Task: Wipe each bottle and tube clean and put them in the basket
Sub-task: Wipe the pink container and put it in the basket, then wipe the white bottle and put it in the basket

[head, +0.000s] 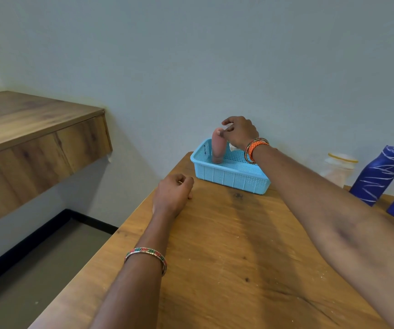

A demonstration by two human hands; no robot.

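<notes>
Pink tube [218, 148] upright in basket [232, 179] — right hand [239, 131] pinches its top; left hand [174, 193] loosely curled, empty, on table [238, 257].

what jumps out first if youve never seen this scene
The light blue basket at the far end of the wooden table, with a pink tube standing upright in it, pinched at its top by the right hand. Next, the blue bottles streaked with white at the right edge, while the left hand rests loosely curled on the wood.

A wooden table [226, 233] stands near a wall-mounted wooden shelf [37, 129].
</notes>
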